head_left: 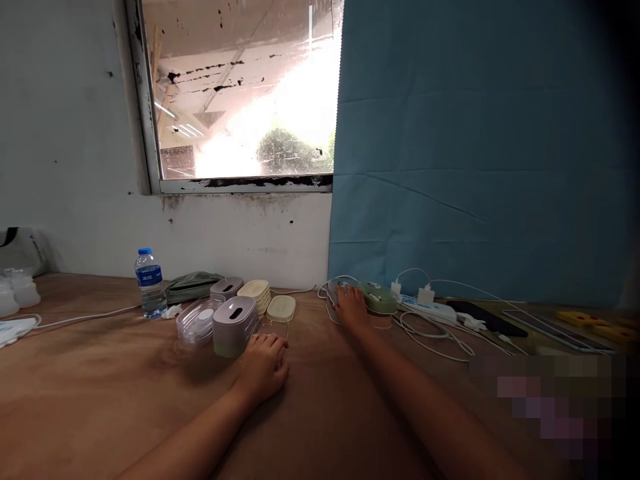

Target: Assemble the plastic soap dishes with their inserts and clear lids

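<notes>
My left hand (265,365) rests low over the near edge of a clear plastic piece (273,328), its fingers loosely bent and apart. Just left of it stands a mauve box (234,327) with a dark slot in its top and a greenish base. Farther right, my right hand (352,308) reaches over a grey-lidded container (340,285), with fingers across its top. Most of that container is hidden under the hand. Touching distance to its right sits a green-lidded container (377,298). A cream lid (281,308) lies between the hands, beside a stack of cream lids (256,293).
Left of the boxes are a clear tray (200,321), a water bottle (150,283) and a green pouch (193,288). At right, a power strip (427,309), looped white cables (435,333), a black phone (485,319) and a tablet (557,331) lie on the brown table (320,413).
</notes>
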A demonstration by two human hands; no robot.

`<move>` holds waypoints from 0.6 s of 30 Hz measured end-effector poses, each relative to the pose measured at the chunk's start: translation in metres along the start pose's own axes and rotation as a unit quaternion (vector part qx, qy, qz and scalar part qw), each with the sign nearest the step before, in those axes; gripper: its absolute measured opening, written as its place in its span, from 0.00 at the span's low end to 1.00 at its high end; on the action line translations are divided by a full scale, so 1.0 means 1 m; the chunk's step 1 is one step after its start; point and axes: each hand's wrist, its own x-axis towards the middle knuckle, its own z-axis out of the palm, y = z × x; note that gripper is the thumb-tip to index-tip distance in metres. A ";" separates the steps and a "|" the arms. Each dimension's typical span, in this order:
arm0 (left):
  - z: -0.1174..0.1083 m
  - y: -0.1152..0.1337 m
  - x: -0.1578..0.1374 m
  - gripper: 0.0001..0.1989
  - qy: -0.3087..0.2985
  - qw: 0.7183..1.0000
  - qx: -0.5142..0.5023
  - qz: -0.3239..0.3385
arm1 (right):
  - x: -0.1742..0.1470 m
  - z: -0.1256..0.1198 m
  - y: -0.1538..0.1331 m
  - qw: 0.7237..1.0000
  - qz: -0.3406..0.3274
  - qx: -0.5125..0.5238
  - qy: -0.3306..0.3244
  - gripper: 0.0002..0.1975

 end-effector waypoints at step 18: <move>0.008 -0.014 0.001 0.13 -0.031 0.999 -0.011 0.028 | -0.047 -0.077 0.014 0.929 -0.357 0.090 -0.039 0.26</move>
